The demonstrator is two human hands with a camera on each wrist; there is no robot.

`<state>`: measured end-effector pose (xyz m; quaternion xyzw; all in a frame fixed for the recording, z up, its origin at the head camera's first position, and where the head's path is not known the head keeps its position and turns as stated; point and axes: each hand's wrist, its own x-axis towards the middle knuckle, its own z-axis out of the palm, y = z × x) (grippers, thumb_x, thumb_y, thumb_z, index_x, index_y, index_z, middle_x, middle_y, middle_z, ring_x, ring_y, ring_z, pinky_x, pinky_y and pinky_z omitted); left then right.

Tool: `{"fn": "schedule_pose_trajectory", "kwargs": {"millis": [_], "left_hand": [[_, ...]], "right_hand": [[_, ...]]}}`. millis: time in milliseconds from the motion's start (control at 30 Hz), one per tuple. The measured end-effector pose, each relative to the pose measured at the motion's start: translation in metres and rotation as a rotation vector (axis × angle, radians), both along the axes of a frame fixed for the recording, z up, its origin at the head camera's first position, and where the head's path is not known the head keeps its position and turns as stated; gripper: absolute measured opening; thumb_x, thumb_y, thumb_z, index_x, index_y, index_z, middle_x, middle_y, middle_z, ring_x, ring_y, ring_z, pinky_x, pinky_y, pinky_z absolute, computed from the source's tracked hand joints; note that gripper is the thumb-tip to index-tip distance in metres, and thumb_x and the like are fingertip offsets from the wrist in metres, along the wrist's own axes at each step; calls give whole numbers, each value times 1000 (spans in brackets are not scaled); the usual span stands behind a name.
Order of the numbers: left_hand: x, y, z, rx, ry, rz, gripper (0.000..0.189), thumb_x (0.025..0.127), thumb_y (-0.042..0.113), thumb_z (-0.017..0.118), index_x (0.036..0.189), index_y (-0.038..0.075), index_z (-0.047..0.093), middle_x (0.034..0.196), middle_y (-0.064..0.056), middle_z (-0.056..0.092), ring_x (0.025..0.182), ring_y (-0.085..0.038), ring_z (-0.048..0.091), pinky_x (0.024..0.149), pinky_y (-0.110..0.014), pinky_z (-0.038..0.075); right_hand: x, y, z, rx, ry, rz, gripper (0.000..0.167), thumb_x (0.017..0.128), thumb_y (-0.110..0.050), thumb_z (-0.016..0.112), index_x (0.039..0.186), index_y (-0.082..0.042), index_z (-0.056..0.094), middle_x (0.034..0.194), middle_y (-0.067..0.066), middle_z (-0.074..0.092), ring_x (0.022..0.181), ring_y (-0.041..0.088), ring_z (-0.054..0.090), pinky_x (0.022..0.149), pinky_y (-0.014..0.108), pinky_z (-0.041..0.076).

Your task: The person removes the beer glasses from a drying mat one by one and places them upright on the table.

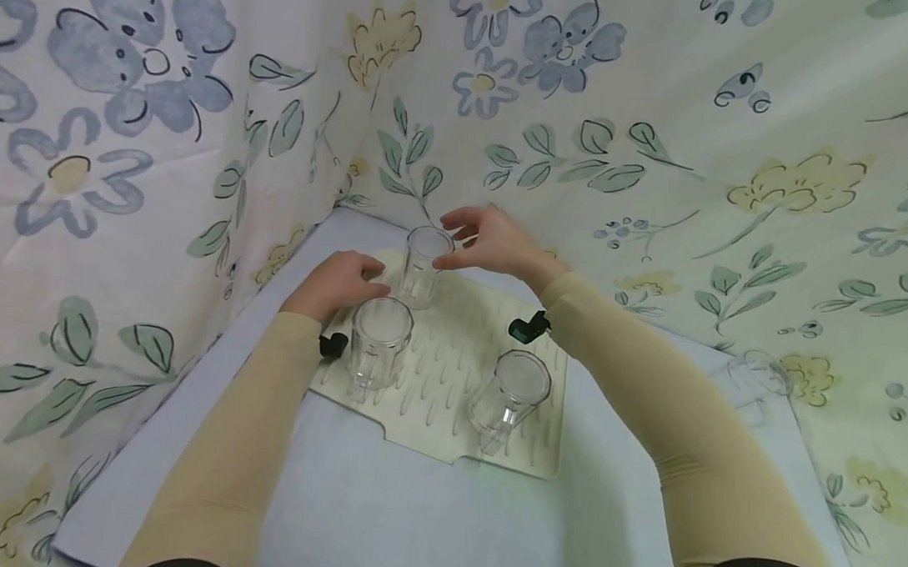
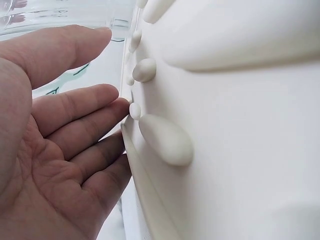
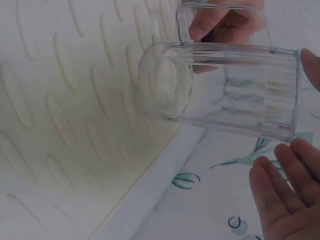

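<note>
A clear mug [image 1: 420,274] with a handle stands upright at the far part of a cream ridged drying mat [image 1: 452,333]. My right hand [image 1: 496,243] is at its rim, thumb at the edge and fingers spread; in the right wrist view the fingers [image 3: 280,185] are apart from the mug. My left hand [image 1: 337,284] is left of this mug, over the mat's far left edge. The left wrist view shows its palm and loosely bent fingers [image 2: 80,125] beside the mat edge, holding nothing. Two more clear mugs [image 1: 380,343] [image 1: 513,394] stand on the mat, handles towards me.
Another clear mug [image 1: 754,382] is on the white table [image 1: 445,525] at the far right. Flower-printed cloth [image 1: 580,113] rises behind and along both sides. Small black devices [image 1: 529,328] sit at both wrists.
</note>
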<state>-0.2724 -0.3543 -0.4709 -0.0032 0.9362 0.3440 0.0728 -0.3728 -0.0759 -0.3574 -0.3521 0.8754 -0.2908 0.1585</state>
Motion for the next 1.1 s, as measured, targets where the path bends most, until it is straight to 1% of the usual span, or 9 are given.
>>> {"fn": "schedule_pose_trajectory", "kwargs": {"millis": [100, 200, 400, 533, 700, 800, 900, 1100], "left_hand": [[1, 1, 2, -1, -5, 3, 62, 106, 39, 73, 158, 6, 63, 163, -19, 61, 157, -44, 50, 132, -61, 40], [2, 1, 4, -8, -2, 7, 63, 106, 39, 73, 158, 6, 63, 163, -19, 61, 157, -44, 50, 132, -61, 40], [3, 0, 7, -21, 14, 7, 62, 105, 39, 73, 157, 6, 64, 162, -18, 62, 156, -44, 51, 131, -61, 41], [1, 1, 6, -10, -3, -3, 62, 106, 39, 72, 157, 6, 63, 163, -19, 61, 157, -44, 50, 132, -61, 40], [3, 3, 4, -13, -6, 12, 61, 107, 38, 73, 157, 6, 63, 163, -18, 61, 158, -44, 49, 133, -61, 39], [4, 5, 4, -18, 9, 12, 60, 107, 38, 73, 157, 6, 63, 162, -19, 61, 158, -45, 49, 133, -61, 39], [5, 6, 3, -20, 7, 10, 61, 107, 38, 72, 157, 5, 63, 163, -20, 61, 158, -46, 48, 132, -62, 39], [5, 7, 1, -29, 11, 16, 62, 107, 39, 72, 159, 6, 62, 164, -20, 60, 159, -46, 47, 133, -63, 38]], "right_hand": [[2, -3, -4, 26, -12, 0, 89, 83, -54, 97, 159, -22, 62, 157, -3, 65, 140, 26, 66, 112, 45, 62], [3, -6, -6, 43, -2, 7, 89, 84, -53, 97, 159, -23, 61, 154, -4, 66, 135, 22, 67, 110, 42, 63], [3, -11, -7, 24, 19, 27, 86, 86, -48, 97, 158, -18, 62, 150, -1, 68, 131, 21, 69, 111, 39, 62], [5, -10, -7, 27, 35, 19, 83, 85, -48, 97, 155, -17, 65, 143, 0, 71, 126, 19, 69, 111, 39, 61], [8, -7, -6, 19, 63, 32, 80, 86, -48, 96, 153, -15, 66, 138, 1, 72, 123, 19, 68, 110, 39, 60], [8, -4, -4, 6, 85, 31, 77, 87, -47, 96, 151, -16, 67, 136, -1, 73, 122, 18, 68, 110, 39, 60], [5, 0, -1, -5, 93, 21, 76, 86, -48, 96, 150, -18, 68, 135, -2, 73, 120, 17, 69, 109, 38, 60], [0, 12, 13, -53, 94, -6, 77, 85, -49, 96, 150, -18, 68, 131, -2, 73, 117, 17, 69, 106, 37, 61]]}}
